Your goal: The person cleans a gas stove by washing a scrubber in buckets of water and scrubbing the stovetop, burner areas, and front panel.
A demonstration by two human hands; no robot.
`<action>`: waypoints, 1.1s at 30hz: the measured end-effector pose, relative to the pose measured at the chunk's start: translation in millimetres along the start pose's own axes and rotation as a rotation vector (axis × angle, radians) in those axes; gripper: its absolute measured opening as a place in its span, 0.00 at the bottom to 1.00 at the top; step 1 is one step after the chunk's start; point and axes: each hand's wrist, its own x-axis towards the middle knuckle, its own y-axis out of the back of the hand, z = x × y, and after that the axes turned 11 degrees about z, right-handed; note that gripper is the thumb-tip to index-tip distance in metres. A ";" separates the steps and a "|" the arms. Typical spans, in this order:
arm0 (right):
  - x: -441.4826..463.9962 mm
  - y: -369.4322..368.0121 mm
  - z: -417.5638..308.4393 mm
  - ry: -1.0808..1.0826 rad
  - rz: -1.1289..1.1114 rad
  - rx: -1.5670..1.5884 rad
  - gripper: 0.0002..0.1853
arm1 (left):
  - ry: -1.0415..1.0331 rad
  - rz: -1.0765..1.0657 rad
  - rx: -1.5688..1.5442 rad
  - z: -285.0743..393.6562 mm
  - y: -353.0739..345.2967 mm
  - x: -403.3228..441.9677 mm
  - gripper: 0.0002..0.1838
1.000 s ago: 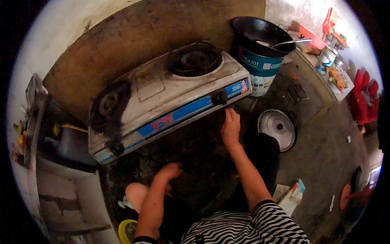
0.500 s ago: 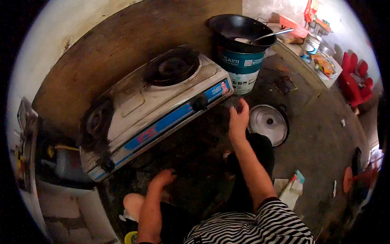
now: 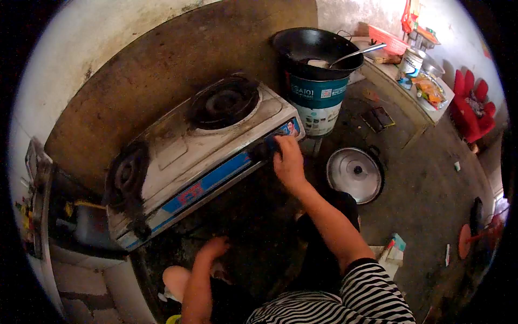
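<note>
My right hand (image 3: 289,162) is at the right end of the stove's front panel, beside the black knob (image 3: 263,150). Its fingers are closed round a small dark grey wad, mostly hidden and blurred. The two-burner gas stove (image 3: 178,148) is white, stained and greasy, with a blue strip along its front. Near my left knee, my left hand (image 3: 215,247) hangs loosely with nothing in it, its fingers a little apart and in shadow.
A black wok (image 3: 294,51) with a metal-handled utensil rests on a green and white bucket (image 3: 324,113) right of the stove. A pot lid (image 3: 354,175) lies on the floor. Further right are a low ledge with cans and packets and a red chair (image 3: 469,108).
My right hand has moved left, from beside the stove's right end onto its front panel near the knob. The view has shifted slightly. My left hand stays by my knee.
</note>
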 end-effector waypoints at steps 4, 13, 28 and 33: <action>17.2 2.6 15.8 0.170 0.068 -0.182 0.21 | -0.010 0.040 -0.024 15.5 12.2 -9.6 0.23; 13.2 0.4 -0.8 0.153 -0.014 -0.039 0.18 | 0.058 0.002 -0.067 19.7 4.9 -3.5 0.23; 0.6 21.3 8.7 -0.094 -0.275 -0.047 0.12 | -0.034 0.044 -0.013 11.0 5.8 7.2 0.21; 15.1 27.6 9.1 -0.185 -0.001 0.124 0.14 | -0.023 0.081 -0.052 4.4 -3.9 1.1 0.23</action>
